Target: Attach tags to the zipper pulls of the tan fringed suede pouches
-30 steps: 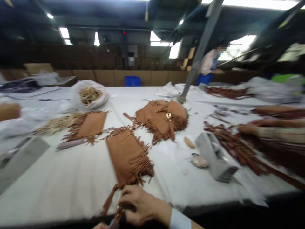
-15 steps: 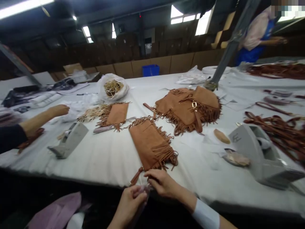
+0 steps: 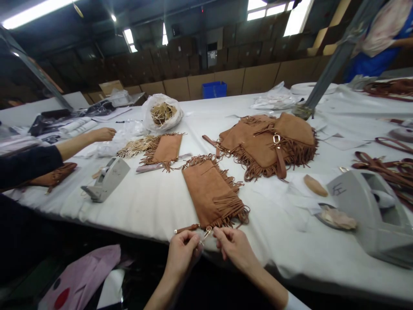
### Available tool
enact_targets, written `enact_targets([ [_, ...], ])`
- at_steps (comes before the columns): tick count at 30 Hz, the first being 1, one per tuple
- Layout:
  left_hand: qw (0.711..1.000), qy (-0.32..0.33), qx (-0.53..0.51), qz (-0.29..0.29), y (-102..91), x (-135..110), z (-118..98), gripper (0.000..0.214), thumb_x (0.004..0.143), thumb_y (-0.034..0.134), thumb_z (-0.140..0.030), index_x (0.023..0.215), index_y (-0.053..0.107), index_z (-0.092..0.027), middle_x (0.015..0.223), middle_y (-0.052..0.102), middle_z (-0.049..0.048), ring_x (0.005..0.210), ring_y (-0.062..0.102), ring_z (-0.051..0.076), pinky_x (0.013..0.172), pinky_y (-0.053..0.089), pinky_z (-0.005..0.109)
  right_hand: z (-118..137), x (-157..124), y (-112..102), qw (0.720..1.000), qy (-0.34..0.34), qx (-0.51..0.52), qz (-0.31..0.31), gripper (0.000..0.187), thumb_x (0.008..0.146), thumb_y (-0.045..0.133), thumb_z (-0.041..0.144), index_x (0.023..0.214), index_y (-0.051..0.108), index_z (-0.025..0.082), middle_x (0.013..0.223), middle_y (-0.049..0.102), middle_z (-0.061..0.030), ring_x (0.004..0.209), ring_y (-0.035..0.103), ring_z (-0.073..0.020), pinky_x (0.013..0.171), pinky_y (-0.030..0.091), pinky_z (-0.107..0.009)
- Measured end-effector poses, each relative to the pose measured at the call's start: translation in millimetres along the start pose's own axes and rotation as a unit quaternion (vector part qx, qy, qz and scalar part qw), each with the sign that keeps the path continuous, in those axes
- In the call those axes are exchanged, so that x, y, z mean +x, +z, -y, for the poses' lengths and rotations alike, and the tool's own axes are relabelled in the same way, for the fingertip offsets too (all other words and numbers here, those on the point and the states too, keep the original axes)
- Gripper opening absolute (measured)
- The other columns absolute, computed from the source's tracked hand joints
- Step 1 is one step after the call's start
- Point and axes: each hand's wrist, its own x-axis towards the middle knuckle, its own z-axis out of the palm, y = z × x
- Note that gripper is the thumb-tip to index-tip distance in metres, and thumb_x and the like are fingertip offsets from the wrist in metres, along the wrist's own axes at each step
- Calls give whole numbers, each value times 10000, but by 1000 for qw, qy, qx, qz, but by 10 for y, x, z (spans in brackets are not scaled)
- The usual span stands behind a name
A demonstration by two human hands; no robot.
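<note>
A brown fringed suede pouch (image 3: pixel 209 189) lies near the table's front edge, its fringe to the right. At its lower corner hang a short leather pull (image 3: pixel 187 228) and a gold metal clasp (image 3: pixel 207 233). My left hand (image 3: pixel 181 254) is closed in a pinch on the clasp's lower end, where a bit of clear plastic shows. Just right of the clasp, my right hand (image 3: pixel 237 249) has its fingers curled and pressed together; what they hold, if anything, is hidden.
Fringed brown bags (image 3: pixel 267 142) lie behind to the right. Grey tape dispensers (image 3: pixel 108 178) stand left and right. A smaller pouch (image 3: pixel 167 148) and a plastic bag of fringe pieces (image 3: pixel 163 113) lie farther back. A co-worker's arm (image 3: pixel 80 140) reaches in from the left.
The view has shifted left. The gold clasp now shows between my hands, where crumpled clear plastic was before. My right hand has moved slightly away from my left, and the leather pull has swung flatter.
</note>
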Motion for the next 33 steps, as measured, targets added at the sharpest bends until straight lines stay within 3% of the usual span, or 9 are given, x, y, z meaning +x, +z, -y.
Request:
enact_targets([
  [3,1000,4,-16,11,-7,-1,-62,367,621,729,-473,581,563,-148,439,508,-44,403,379,67,438,271,207,69,-90,107,987,83,45,128,454,804,533,569,606,563,161,457,529,24,308,408,-64,329,222,-189],
  [5,999,27,14,31,-35,-15,-63,361,640,724,-468,606,578,-140,459,516,-45,435,407,72,467,300,207,109,-127,174,975,111,94,168,431,764,579,575,686,597,152,463,526,41,299,379,-53,317,194,-179],
  [9,996,41,52,59,-106,-54,12,367,697,682,-488,633,549,-151,510,543,-39,483,449,85,504,334,212,130,-136,192,978,124,122,117,432,747,581,583,731,600,152,484,545,45,295,376,-47,314,193,-174],
  [13,995,37,43,79,-134,-55,86,331,728,669,-455,673,521,-165,543,591,-24,493,489,96,527,368,224,136,-41,91,993,118,18,9,455,791,525,564,597,583,157,409,524,30,294,411,-66,332,235,-188],
  [15,995,24,40,88,-134,-44,108,324,691,717,-417,674,508,-171,535,597,-28,487,501,98,526,372,223,154,41,69,994,107,-24,-15,416,779,573,489,530,582,156,377,509,28,302,421,-69,348,252,-192],
  [21,995,-37,-10,90,-153,-60,153,446,524,848,-375,802,585,-146,585,651,-19,491,530,90,530,364,201,197,216,152,984,143,97,33,184,638,625,178,459,594,149,307,437,58,302,319,-47,358,189,-198],
  [26,975,-121,6,187,-259,-153,96,479,712,657,-578,651,623,-104,483,613,27,359,409,55,397,205,188,216,227,161,970,159,173,62,121,613,598,217,520,610,140,361,418,65,329,216,-33,372,112,-207],
  [30,947,-197,-46,250,-316,-217,79,423,702,693,-537,730,626,-121,579,679,66,430,539,105,435,322,190,226,224,150,961,157,219,70,145,576,621,257,508,585,135,408,422,61,356,174,-21,387,79,-216],
  [33,949,-206,-52,235,-295,-228,92,398,650,759,-486,719,629,-116,595,675,63,468,556,110,480,367,201,221,220,176,958,151,235,63,161,567,648,278,544,605,125,450,482,41,359,187,-16,394,69,-222],
])
